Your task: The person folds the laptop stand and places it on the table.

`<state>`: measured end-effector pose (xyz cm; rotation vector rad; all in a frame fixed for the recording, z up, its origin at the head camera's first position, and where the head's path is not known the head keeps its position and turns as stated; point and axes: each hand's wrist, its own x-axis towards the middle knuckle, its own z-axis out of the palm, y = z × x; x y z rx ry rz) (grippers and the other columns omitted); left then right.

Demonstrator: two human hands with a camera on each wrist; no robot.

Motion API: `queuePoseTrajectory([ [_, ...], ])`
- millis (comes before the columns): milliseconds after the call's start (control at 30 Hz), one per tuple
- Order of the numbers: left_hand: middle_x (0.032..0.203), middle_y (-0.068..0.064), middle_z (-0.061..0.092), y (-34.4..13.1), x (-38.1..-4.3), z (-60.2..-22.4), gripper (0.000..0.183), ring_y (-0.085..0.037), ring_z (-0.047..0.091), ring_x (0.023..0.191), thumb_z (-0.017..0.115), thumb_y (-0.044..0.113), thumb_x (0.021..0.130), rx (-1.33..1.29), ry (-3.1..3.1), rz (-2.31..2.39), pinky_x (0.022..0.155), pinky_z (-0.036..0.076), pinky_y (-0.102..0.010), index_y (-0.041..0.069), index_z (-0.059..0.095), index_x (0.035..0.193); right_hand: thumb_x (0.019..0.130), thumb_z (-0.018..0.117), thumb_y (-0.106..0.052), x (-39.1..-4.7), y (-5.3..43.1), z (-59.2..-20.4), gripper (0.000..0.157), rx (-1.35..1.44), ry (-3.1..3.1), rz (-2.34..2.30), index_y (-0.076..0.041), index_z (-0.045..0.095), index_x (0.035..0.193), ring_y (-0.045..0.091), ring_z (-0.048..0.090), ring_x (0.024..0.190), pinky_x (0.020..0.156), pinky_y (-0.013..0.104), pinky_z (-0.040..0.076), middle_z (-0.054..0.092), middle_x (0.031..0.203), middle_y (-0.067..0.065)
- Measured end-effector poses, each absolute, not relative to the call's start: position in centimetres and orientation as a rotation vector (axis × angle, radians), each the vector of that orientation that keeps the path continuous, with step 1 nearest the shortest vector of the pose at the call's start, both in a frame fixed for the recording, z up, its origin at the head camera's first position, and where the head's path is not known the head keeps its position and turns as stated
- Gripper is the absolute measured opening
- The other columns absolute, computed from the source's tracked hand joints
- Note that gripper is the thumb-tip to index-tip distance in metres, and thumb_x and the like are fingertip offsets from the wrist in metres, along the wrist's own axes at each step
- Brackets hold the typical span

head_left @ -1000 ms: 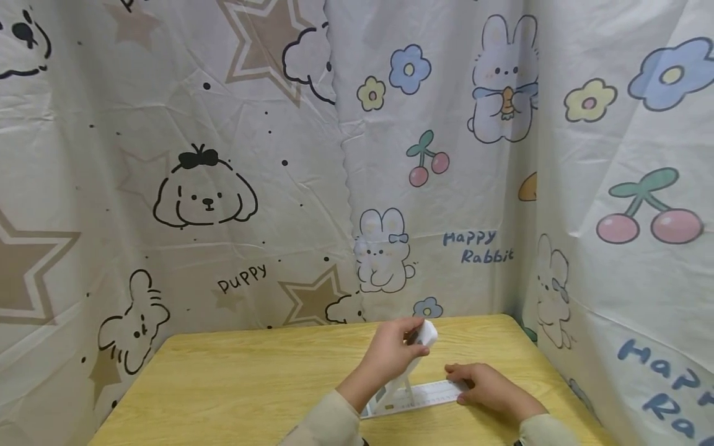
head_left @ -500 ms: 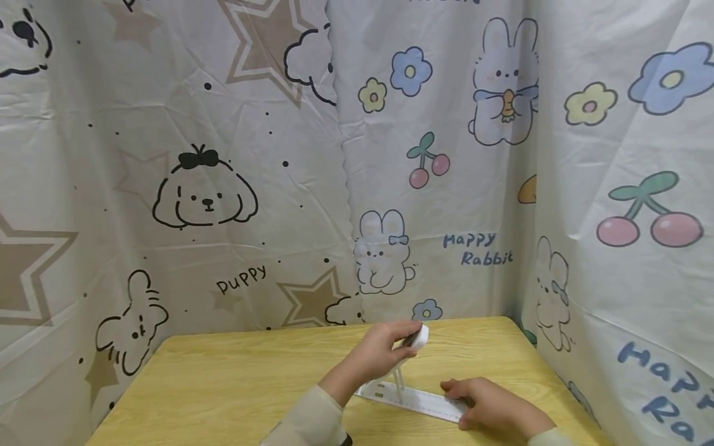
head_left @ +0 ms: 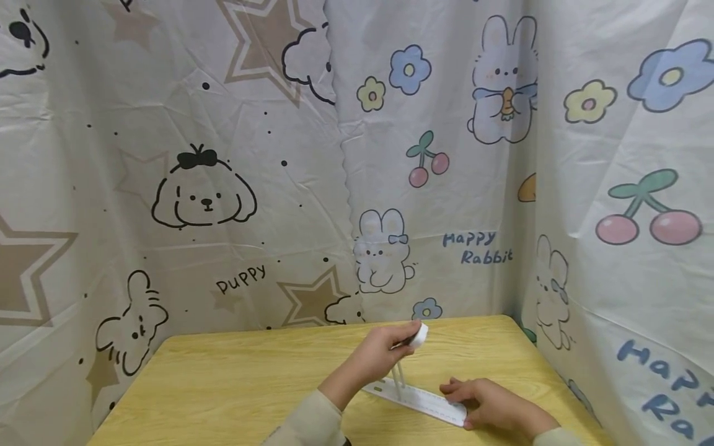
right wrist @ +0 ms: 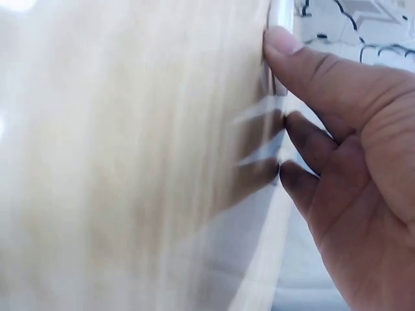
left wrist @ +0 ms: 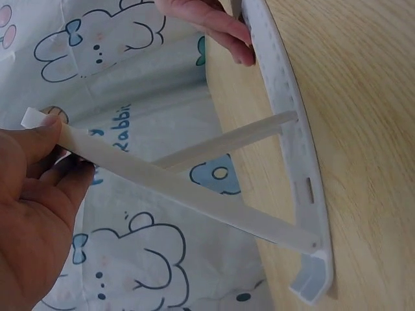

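Observation:
A white folding stand has its long base (head_left: pixel 429 402) on the table, with the near end pointing right. Its upper arm (left wrist: pixel 175 184) slopes up from a hinge, and a thin support leg (left wrist: pixel 227 142) props it against the base. My left hand (head_left: pixel 375 356) pinches the raised tip of the upper arm between thumb and fingers. At the base's right end, my right hand (head_left: pixel 493 404) grips the edge, thumb (right wrist: pixel 285 42) on the near side; the other fingertips touch or almost touch the tabletop. The left hand hides much of the arm in the head view.
A yellow wood-grain table (head_left: pixel 240 384) lies under the stand. Printed curtains (head_left: pixel 268 155) with puppies, rabbits and cherries hang behind it and along the right side (head_left: pixel 630 297).
The stand's base has turned on the table, its right end swinging nearer to me with my right hand. My left hand has shifted slightly left, still pinching the upper arm.

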<state>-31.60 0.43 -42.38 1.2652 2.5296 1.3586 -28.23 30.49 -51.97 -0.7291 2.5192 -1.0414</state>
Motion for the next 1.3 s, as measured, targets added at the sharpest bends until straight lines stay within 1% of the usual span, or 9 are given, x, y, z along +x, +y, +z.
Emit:
queuePoseTrajectory([
  [133,0.155,-0.003,0.048,-0.1,-31.9,-42.6,0.053,-0.016,0.052,0.136,0.063,0.004,0.099,1.252,2.494,1.402,0.104,0.048,-0.02,0.015,0.051,0.15,0.083,0.082,-0.022,-27.2,29.5,-52.1,0.048,-0.695,2.538,-1.034,-0.022,0.072,0.13,0.048,0.035,0.146,0.116,0.031,0.039,0.057,0.15,0.003],
  [233,0.154,-0.002,0.049,-0.1,-31.8,-42.7,0.053,-0.015,0.053,0.135,0.064,0.003,0.099,1.279,2.503,1.406,0.104,0.048,-0.019,0.014,0.051,0.149,0.086,0.079,-0.028,-26.7,29.5,-52.0,0.048,-0.703,2.546,-1.004,-0.024,0.07,0.133,0.047,0.036,0.146,0.116,0.047,0.041,0.055,0.152,0.002],
  [400,0.156,-0.002,0.046,0.0,-31.3,-42.7,0.053,-0.015,0.051,0.138,0.065,0.005,0.099,1.318,2.508,1.397,0.107,0.046,-0.02,0.011,0.05,0.15,0.093,0.072,-0.034,-26.7,30.3,-52.3,0.049,-0.745,2.549,-0.995,-0.025,0.064,0.14,0.048,0.032,0.147,0.113,0.02,0.033,0.052,0.155,0.003],
  [467,0.156,-0.004,0.045,0.0,-31.2,-42.7,0.054,-0.016,0.049,0.139,0.066,0.007,0.099,1.307,2.499,1.408,0.108,0.045,-0.021,0.011,0.049,0.15,0.094,0.071,-0.036,-26.8,30.3,-52.5,0.048,-0.755,2.569,-0.987,-0.026,0.064,0.14,0.047,0.032,0.147,0.114,0.022,0.033,0.053,0.154,0.003],
  [600,0.156,-0.005,0.045,-0.3,-31.3,-42.7,0.056,-0.017,0.05,0.139,0.067,0.006,0.097,1.281,2.508,1.413,0.108,0.046,-0.022,0.012,0.049,0.15,0.091,0.074,-0.032,-26.7,29.4,-52.7,0.045,-0.739,2.618,-0.95,-0.026,0.068,0.135,0.048,0.037,0.145,0.117,0.056,0.038,0.056,0.151,0.003],
  [700,0.156,-0.005,0.047,-0.6,-31.4,-42.8,0.057,-0.016,0.051,0.138,0.068,0.005,0.096,1.287,2.524,1.398,0.107,0.046,-0.022,0.012,0.05,0.15,0.085,0.08,-0.024,-26.3,28.2,-52.5,0.048,-0.689,2.657,-0.913,-0.021,0.07,0.133,0.049,0.039,0.143,0.11,0.074,0.031,0.059,0.148,0.006],
  [933,0.153,-0.007,0.051,-1.1,-31.5,-42.9,0.055,-0.016,0.055,0.134,0.068,0.004,0.096,1.346,2.576,1.345,0.104,0.048,-0.02,0.011,0.052,0.149,0.076,0.086,-0.018,-25.5,25.5,-51.9,0.057,-0.628,2.718,-0.858,-0.002,0.07,0.129,0.051,0.047,0.137,0.108,0.076,0.03,0.063,0.14,0.016],
  [1100,0.151,-0.005,0.052,-1.3,-31.4,-43.0,0.054,-0.016,0.057,0.132,0.068,0.004,0.096,1.357,2.596,1.349,0.103,0.049,-0.019,0.012,0.054,0.148,0.079,0.085,-0.021,-25.5,26.0,-51.6,0.054,-0.669,2.677,-0.849,-0.012,0.071,0.131,0.048,0.045,0.14,0.11,0.071,0.035,0.062,0.143,0.01],
  [1300,0.149,-0.004,0.054,-1.2,-30.9,-43.4,0.054,-0.015,0.058,0.13,0.07,0.002,0.094,1.364,2.604,1.384,0.101,0.05,-0.019,0.011,0.055,0.145,0.089,0.075,-0.032,-26.6,28.4,-51.9,0.047,-0.867,2.591,-0.886,-0.03,0.068,0.135,0.048,0.031,0.148,0.113,0.075,0.02,0.054,0.152,0.001],
])
